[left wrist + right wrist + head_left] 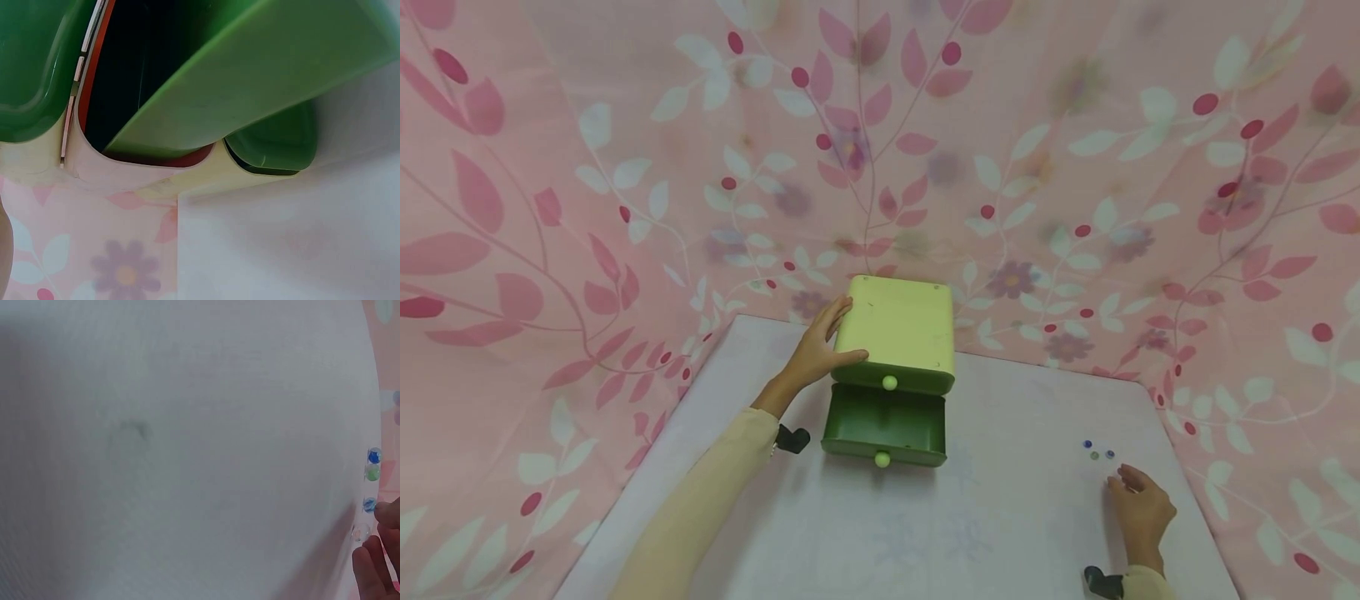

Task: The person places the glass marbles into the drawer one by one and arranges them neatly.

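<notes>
A light green drawer box [898,325] stands at the back of the table, its lower drawer [887,417] pulled out. My left hand [820,346] rests against the box's left side, thumb at the top's front corner, fingers extended. In the left wrist view the drawer's green side [206,94] juts from the cream casing [112,165]. My right hand [1142,508] is low over the table at the right, fingers loosely bent beside small glass marbles. A clear marble [360,533] sits between its parted fingertips; a blue marble [369,504] lies close to one fingertip.
A green marble [372,472] and another blue marble [374,455] lie just beyond the right fingers. White cloth covers the table [1015,467]. Pink floral curtains [880,167] enclose its back and sides, close behind the box. The upper drawer's round knob [890,382] faces forward.
</notes>
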The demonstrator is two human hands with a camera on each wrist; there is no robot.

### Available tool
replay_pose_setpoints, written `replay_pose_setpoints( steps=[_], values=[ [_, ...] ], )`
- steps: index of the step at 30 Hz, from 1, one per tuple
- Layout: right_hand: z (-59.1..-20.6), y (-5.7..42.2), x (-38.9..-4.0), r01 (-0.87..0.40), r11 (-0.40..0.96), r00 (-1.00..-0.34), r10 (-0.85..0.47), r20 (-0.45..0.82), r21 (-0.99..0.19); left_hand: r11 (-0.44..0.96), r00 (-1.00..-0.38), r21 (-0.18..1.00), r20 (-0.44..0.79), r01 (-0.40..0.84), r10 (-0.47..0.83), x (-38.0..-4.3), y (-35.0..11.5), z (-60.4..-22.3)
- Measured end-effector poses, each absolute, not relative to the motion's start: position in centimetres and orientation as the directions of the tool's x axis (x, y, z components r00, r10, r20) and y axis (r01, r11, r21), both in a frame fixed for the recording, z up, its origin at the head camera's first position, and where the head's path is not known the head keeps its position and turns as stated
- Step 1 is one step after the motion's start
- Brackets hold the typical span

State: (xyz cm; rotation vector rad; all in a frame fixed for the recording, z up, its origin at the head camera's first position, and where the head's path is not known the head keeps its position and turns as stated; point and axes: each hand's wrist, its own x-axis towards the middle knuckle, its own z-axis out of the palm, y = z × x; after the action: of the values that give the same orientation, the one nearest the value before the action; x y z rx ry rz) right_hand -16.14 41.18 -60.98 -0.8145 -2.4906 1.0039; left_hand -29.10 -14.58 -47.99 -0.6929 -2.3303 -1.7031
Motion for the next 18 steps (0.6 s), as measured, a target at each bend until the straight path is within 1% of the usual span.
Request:
replay_pose_setpoints(
  steps=[6, 13, 18],
  values=[
    [-61.2, 40.9, -15.8, 0.388, 0.597, -0.778, 0.621, 0.098, -0.703, 0.24, -0.88, 0.856, 0.399, 0.458, 0.256, -29.3, -14.6, -48.0],
    [-61.8, 41.3, -16.2, 0.422, 0.562, -0.76, 0.647, 0.06, -0.711, 0.241, -0.878, 0.854, 0.4, 0.462, 0.263, -29.3, -14.6, -48.1],
    [-62.3, 41.7, -16.5, 0.418, 0.601, -0.765, 0.637, 0.092, -0.681, 0.227, -0.874, 0.855, 0.404, 0.466, 0.27, -29.2, -14.6, -48.0]
  ],
)
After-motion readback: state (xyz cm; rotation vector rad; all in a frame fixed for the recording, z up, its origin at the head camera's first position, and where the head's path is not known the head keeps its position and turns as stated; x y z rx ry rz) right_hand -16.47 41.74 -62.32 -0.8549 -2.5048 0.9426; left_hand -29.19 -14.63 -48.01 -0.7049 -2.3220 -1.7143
